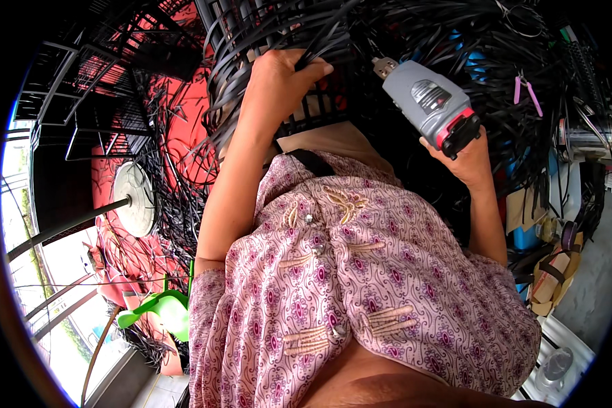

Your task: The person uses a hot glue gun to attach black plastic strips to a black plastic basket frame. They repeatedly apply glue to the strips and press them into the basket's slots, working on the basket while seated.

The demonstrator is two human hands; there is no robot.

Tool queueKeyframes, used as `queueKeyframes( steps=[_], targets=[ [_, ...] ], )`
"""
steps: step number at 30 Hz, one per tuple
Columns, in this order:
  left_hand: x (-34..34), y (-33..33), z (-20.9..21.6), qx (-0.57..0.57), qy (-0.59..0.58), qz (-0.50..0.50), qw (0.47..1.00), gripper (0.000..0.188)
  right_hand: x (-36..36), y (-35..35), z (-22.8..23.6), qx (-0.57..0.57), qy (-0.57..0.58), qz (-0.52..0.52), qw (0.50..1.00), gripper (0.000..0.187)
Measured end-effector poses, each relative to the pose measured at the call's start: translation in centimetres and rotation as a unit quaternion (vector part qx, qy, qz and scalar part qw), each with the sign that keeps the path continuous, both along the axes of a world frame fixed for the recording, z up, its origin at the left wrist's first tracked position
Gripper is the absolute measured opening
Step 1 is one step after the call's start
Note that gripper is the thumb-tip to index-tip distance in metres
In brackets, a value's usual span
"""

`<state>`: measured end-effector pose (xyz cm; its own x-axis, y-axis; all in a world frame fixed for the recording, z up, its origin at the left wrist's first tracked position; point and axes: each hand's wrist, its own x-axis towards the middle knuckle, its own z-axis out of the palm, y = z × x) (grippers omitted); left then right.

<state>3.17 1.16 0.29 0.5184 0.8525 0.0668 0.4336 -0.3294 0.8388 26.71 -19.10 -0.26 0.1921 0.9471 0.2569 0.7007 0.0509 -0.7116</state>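
One person in a pink patterned shirt is working with two bare hands amid black strips too many to count, with one grey-and-red power tool being raised in the right hand. The right hand is gripping the power tool near its red-trimmed end, its body hiding part of the grasp. To the left of the power tool, the left hand is reaching in among the strips, thumb spread; whether it is clenching any of them cannot be told, as some of its fingers are being hidden from view.

The power tool's single metal nozzle is pointing to the upper left, standing apart from the left hand, while the long axis is slanting from there down to the lower right.

Loose strips are crowding the area above the power tool and hanging toward the gap between its nozzle and the left hand. One tan sheet is lying below and left of the power tool. One pink two-armed implement is showing to its right, with one shiny metal container sitting farther out. Well left of the power tool, one pale disc is meeting a dark rod, with one bright green plastic piece resting lower down.
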Motion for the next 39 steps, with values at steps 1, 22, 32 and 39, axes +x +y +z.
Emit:
queueKeyframes(
  steps=[1,22,32,39],
  targets=[
    [0.2,0.6,-1.0,0.013,0.000,-0.007,1.000,0.020,0.0,0.2,0.1,-0.009,0.004,0.009,1.000,0.034],
    [1.5,1.1,-2.4,0.066,0.018,0.048,0.997,0.034,0.4,4.0,0.7,0.009,-0.044,0.087,0.995,0.051],
    [1.5,1.2,-2.7,0.092,0.013,0.044,0.995,0.036,-0.3,4.3,1.1,-0.009,-0.074,0.068,0.995,0.049],
    [1.4,1.2,-2.6,0.105,0.016,0.037,0.994,0.038,-0.9,4.3,1.2,-0.042,-0.073,0.045,0.995,0.044]
  ],
)
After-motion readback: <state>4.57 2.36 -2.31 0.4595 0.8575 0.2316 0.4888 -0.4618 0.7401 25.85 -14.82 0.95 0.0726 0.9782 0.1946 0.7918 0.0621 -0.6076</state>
